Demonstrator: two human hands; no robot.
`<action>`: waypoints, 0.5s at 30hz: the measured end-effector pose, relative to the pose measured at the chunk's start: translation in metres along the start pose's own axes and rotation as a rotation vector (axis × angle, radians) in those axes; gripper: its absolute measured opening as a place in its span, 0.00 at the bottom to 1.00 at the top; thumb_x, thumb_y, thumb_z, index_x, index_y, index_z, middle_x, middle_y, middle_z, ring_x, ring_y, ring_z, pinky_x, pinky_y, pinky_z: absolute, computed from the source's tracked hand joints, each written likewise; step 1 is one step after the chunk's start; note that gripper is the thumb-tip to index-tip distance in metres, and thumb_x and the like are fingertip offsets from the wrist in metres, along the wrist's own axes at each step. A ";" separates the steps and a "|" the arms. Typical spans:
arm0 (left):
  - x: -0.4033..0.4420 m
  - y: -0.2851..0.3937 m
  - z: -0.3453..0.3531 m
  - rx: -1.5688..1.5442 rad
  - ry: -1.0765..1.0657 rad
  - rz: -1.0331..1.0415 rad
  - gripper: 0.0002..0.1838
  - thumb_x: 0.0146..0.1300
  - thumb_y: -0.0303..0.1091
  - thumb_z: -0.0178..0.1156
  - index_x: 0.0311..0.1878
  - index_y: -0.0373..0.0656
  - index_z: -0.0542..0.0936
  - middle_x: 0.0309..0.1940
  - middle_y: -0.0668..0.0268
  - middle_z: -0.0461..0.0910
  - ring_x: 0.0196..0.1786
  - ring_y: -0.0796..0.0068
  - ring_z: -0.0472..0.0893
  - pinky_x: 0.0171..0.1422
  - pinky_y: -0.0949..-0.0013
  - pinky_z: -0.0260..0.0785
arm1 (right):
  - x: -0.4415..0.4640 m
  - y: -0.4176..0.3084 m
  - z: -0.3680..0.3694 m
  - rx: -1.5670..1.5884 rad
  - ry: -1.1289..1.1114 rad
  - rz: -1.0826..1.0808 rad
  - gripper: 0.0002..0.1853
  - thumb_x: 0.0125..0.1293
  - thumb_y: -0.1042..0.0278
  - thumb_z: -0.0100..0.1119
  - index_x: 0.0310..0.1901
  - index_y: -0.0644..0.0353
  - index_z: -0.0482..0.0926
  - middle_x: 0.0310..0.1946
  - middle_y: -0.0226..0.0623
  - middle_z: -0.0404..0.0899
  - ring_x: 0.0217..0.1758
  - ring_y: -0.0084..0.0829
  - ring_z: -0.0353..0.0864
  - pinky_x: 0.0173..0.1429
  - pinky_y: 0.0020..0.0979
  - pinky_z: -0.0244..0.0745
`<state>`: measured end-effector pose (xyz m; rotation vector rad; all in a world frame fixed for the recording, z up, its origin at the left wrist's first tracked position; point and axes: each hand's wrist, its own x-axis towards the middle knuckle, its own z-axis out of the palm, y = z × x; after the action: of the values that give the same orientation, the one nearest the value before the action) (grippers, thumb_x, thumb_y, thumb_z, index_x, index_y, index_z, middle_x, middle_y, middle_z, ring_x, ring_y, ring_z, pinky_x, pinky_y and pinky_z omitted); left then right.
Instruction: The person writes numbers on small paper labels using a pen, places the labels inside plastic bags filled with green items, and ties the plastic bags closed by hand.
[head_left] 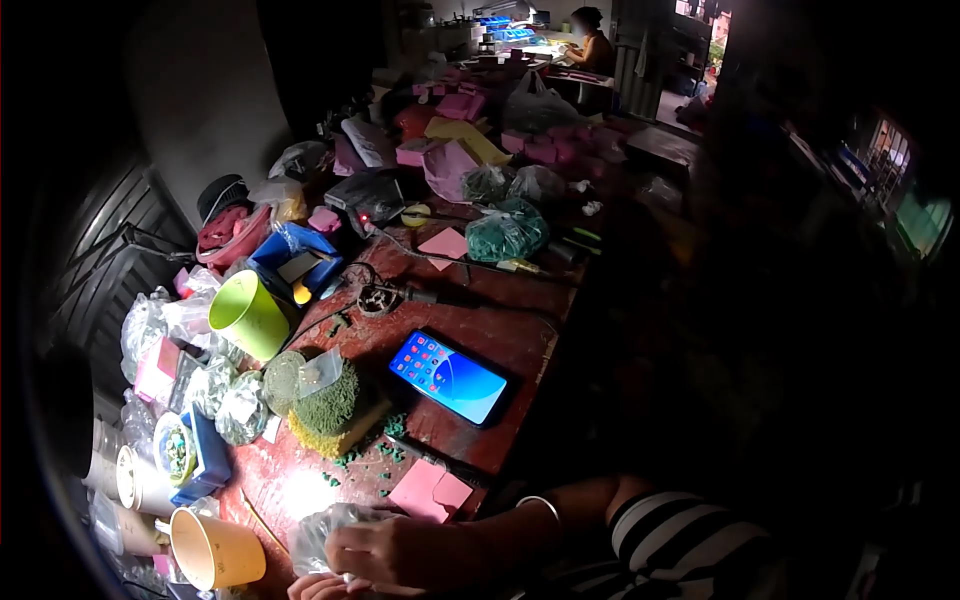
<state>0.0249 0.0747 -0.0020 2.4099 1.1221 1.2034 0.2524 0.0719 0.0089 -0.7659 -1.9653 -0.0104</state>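
Observation:
At the bottom of the view my right hand (395,552), with a pale bangle at its wrist, has its fingers closed on a crumpled clear plastic bag (318,532). Just below it, cut off by the frame edge, the fingers of my left hand (325,588) are bent and pressed together at the bag's lower end. What the bag contains cannot be made out. A pink paper piece (430,490) lies beside my right wrist. Small green bits (392,425) are scattered on the red table (290,480) beyond the hands.
A lit phone (450,377) lies mid-table, near a green and yellow sponge-like block (335,410). Along the left stand an orange cup (215,550), a lime cup (248,315) and a blue bin (205,450). Bags and pink packets crowd the back; a person (592,48) sits beyond.

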 end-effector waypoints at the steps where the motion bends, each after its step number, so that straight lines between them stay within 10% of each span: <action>1: 0.007 0.005 -0.001 -0.047 -0.033 0.039 0.07 0.67 0.20 0.69 0.46 0.36 0.83 0.42 0.55 0.87 0.44 0.64 0.87 0.53 0.62 0.82 | -0.005 0.005 0.015 0.295 -0.155 0.130 0.09 0.71 0.68 0.59 0.45 0.65 0.77 0.44 0.46 0.74 0.49 0.45 0.78 0.52 0.41 0.75; 8: 0.017 0.010 0.017 0.327 0.241 0.224 0.06 0.68 0.28 0.72 0.44 0.40 0.84 0.37 0.60 0.87 0.38 0.60 0.86 0.47 0.61 0.81 | 0.007 0.008 0.021 0.677 -0.083 0.444 0.08 0.71 0.69 0.58 0.47 0.64 0.75 0.43 0.46 0.77 0.49 0.48 0.80 0.52 0.42 0.74; 15: -0.003 -0.028 -0.006 0.355 0.068 -0.105 0.13 0.67 0.41 0.76 0.43 0.40 0.88 0.40 0.62 0.89 0.43 0.65 0.88 0.52 0.63 0.81 | -0.002 0.035 0.053 0.868 -0.015 0.542 0.17 0.51 0.65 0.77 0.36 0.64 0.80 0.29 0.42 0.81 0.36 0.41 0.83 0.43 0.42 0.75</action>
<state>0.0042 0.0912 -0.0142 2.5315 1.5796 1.1415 0.2287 0.1162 -0.0306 -0.6625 -1.4868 1.0929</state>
